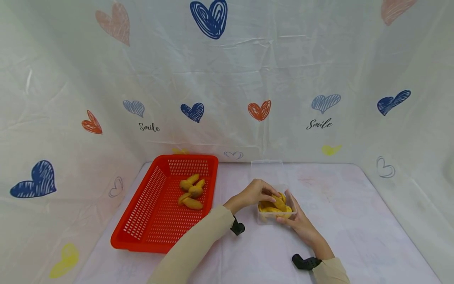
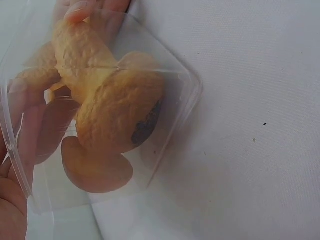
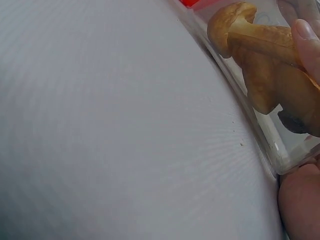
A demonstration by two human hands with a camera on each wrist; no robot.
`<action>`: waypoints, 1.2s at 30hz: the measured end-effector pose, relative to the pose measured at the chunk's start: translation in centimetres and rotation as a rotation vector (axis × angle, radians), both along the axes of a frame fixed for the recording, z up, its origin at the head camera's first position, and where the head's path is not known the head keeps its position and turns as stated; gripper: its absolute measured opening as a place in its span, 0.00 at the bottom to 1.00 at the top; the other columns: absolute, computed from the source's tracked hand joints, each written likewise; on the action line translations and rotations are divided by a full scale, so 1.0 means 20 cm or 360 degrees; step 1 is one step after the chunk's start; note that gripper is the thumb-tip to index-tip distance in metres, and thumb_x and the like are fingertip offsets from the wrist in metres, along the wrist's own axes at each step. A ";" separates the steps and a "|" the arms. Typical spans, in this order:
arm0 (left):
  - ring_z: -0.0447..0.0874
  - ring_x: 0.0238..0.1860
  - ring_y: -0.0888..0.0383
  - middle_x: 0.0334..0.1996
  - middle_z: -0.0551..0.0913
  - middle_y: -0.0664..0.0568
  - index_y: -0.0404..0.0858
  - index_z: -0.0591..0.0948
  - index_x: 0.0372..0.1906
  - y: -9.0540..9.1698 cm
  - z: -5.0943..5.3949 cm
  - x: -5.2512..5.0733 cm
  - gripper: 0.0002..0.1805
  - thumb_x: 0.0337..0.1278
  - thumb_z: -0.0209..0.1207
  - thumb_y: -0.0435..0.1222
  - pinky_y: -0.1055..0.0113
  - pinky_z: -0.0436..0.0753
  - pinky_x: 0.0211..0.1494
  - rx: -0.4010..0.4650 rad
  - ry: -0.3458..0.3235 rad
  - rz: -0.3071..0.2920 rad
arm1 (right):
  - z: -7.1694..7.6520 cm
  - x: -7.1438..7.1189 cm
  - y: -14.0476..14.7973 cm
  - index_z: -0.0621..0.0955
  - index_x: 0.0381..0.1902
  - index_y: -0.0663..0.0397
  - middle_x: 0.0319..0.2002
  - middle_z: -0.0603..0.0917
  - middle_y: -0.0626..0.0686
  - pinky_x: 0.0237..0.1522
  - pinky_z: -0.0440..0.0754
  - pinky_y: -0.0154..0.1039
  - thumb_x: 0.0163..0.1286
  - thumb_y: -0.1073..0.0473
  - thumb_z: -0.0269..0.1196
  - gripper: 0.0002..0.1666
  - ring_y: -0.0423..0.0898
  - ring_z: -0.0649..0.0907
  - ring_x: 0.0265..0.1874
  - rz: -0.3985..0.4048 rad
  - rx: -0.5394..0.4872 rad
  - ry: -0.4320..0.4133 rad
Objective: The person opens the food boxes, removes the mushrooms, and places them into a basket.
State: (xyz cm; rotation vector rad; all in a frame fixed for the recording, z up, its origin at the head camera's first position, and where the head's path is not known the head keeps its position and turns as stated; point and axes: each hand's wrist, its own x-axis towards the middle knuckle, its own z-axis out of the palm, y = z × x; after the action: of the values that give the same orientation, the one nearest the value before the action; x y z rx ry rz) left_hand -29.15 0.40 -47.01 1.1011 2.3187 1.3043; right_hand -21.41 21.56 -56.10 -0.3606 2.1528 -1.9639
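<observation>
Pinching a yellow mushroom [image 1: 280, 204] with the left hand [image 1: 260, 191] in a clear box [image 1: 265, 220].
Gripping the box with the right hand [image 1: 300, 221], right of a red basket [image 1: 156, 221].

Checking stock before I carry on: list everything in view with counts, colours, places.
Basket: one, red, at left
Basket mushrooms: three, yellowish, inside
Box: one, clear, right of the basket
Lid: one, clear, open behind the box
Box mushrooms: several, yellowish, inside; exact count hidden
Table: one, white, under both
Backdrop: one, white, heart-printed, behind
Wrist devices: two, black, one per wrist
Sleeves: two, beige, bottom of head view
Left grip: one, bare, pinching a box mushroom
Right grip: one, bare, holding the box
</observation>
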 end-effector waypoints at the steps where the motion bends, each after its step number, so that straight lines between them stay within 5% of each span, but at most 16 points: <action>1: 0.84 0.42 0.69 0.43 0.89 0.48 0.32 0.89 0.43 0.00 0.00 0.00 0.10 0.54 0.68 0.29 0.78 0.80 0.47 0.0001 0.0001 0.0001 | 0.00 0.00 0.00 0.37 0.81 0.39 0.80 0.32 0.55 0.66 0.58 0.30 0.71 0.63 0.65 0.59 0.59 0.36 0.77 -0.0001 0.0005 0.0003; 5: 0.85 0.43 0.69 0.44 0.89 0.47 0.32 0.89 0.43 -0.01 0.00 0.00 0.11 0.54 0.68 0.29 0.78 0.81 0.48 0.0009 -0.0010 0.0001 | 0.00 0.00 -0.01 0.37 0.81 0.40 0.80 0.32 0.55 0.67 0.56 0.33 0.71 0.63 0.65 0.59 0.58 0.36 0.77 0.0007 0.0000 -0.0002; 13: 0.85 0.43 0.68 0.44 0.89 0.47 0.33 0.89 0.43 -0.02 -0.01 0.00 0.10 0.55 0.68 0.29 0.77 0.81 0.48 0.0039 -0.0035 0.0013 | -0.01 -0.01 -0.01 0.36 0.81 0.43 0.79 0.31 0.56 0.58 0.62 0.18 0.70 0.64 0.65 0.60 0.61 0.35 0.76 0.0022 -0.0048 0.0012; 15: 0.85 0.44 0.68 0.44 0.89 0.47 0.33 0.89 0.43 -0.03 -0.01 -0.01 0.10 0.55 0.67 0.29 0.77 0.81 0.49 0.0039 -0.0039 0.0013 | 0.00 -0.01 -0.01 0.36 0.81 0.43 0.80 0.31 0.56 0.64 0.61 0.24 0.70 0.64 0.65 0.60 0.60 0.36 0.76 0.0020 -0.0033 0.0010; 18: 0.85 0.44 0.68 0.44 0.89 0.49 0.34 0.89 0.45 -0.04 0.00 -0.01 0.11 0.56 0.67 0.30 0.77 0.80 0.49 0.0034 -0.0048 0.0056 | 0.00 0.00 -0.02 0.37 0.81 0.42 0.80 0.33 0.55 0.73 0.52 0.46 0.70 0.63 0.66 0.60 0.60 0.37 0.77 -0.0006 -0.0003 0.0002; 21: 0.85 0.44 0.67 0.44 0.89 0.50 0.36 0.89 0.45 -0.06 0.03 -0.03 0.11 0.56 0.68 0.31 0.76 0.81 0.48 0.0017 -0.0046 0.0084 | 0.01 0.01 -0.01 0.40 0.81 0.40 0.80 0.35 0.56 0.69 0.37 0.70 0.68 0.62 0.67 0.60 0.60 0.36 0.77 -0.0054 0.0034 -0.0006; 23: 0.85 0.43 0.67 0.44 0.89 0.49 0.35 0.89 0.45 -0.06 0.04 -0.04 0.11 0.55 0.68 0.30 0.76 0.81 0.48 0.0022 -0.0045 0.0081 | 0.02 0.02 0.00 0.41 0.81 0.39 0.80 0.36 0.57 0.65 0.35 0.76 0.68 0.62 0.68 0.60 0.60 0.35 0.76 -0.0090 0.0053 -0.0010; 36: 0.86 0.45 0.63 0.43 0.89 0.51 0.36 0.89 0.45 -0.09 0.04 -0.04 0.11 0.55 0.69 0.32 0.75 0.82 0.48 0.0121 -0.0060 0.0203 | 0.00 0.00 0.00 0.39 0.81 0.43 0.80 0.33 0.54 0.69 0.34 0.69 0.69 0.65 0.66 0.59 0.58 0.33 0.76 -0.0032 -0.0043 -0.0022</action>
State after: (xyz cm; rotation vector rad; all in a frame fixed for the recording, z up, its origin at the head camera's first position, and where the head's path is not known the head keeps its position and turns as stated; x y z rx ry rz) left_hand -29.94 -1.42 -46.22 0.9553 2.3639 1.4572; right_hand -21.37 21.49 -56.18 -0.3300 2.1320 -2.0022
